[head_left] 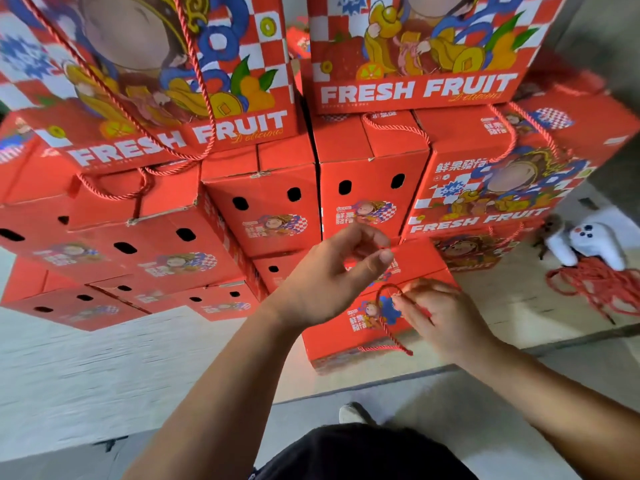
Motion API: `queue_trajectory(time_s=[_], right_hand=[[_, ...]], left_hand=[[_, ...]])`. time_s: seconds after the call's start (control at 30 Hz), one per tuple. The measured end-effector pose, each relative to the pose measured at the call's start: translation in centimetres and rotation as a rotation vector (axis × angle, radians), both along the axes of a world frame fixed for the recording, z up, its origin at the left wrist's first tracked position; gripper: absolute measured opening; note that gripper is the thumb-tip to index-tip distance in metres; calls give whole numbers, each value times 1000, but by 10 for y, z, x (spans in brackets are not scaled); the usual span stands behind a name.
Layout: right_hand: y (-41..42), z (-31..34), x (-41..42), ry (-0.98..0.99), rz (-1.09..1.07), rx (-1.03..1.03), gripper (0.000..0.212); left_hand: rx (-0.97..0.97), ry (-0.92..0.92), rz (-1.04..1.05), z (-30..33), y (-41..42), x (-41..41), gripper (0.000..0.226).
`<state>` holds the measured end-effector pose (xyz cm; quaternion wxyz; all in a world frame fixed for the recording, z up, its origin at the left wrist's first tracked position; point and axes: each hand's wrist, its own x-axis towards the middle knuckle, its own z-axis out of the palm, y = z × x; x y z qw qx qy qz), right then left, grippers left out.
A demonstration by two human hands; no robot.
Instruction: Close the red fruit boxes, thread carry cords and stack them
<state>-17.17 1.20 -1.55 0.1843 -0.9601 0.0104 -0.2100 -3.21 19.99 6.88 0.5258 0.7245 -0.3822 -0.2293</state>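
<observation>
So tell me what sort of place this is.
Probably a packing or storage room for gift fruit, not a shop. Identical red fruit boxes are stacked high straight on a bare floor, and a loose heap of red carry cords lies beside them.

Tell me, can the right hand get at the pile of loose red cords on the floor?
Probably yes: the floor between the right hand and the cord pile looks open, though its fingers already pinch a red cord.
</observation>
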Motion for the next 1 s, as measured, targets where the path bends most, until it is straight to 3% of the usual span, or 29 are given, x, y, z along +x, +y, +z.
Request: queue_trajectory(time_s=[0.13,0.2,0.23,0.3,0.37,0.43,0.5,0.57,0.63,0.7,0.8,0.93,1.0], right_hand=[[26,30,18,-18,-15,223,26],[36,51,32,-1,32,410,12],[41,55,39,27,40,569,13],[53,63,47,63,25,685,20],[58,63,54,186,27,657,19],[50,79,59,332,-12,494,34],[37,106,65,290,-92,432,39],[44,130,70,158,-73,480,44],[70,129,67,60,-86,835,54],[97,128,68,67,-109,1125,51],[100,146,63,111,-94,1094,43],[102,164,60,45,-27,1381,49],[112,165,65,126,-82,1355,46]], left_hand=[[-12,-60,-67,4,14,-6,23],[-18,-48,-70,9,21,-9,32],[0,-54,-60,11,24,-11,37],[24,-123,-45,16,27,-14,39],[49,-282,-14,19,31,-16,34],[68,-423,62,16,41,-18,38],[85,-525,231,2,60,-15,50],[43,-410,322,-19,87,-13,63],[41,-152,292,-38,108,-17,71],[69,-95,271,-54,123,-23,75],[41,-110,276,-68,142,-35,64],[-113,-107,413,-68,157,-51,62],[-119,-58,522,-65,157,-64,62]])
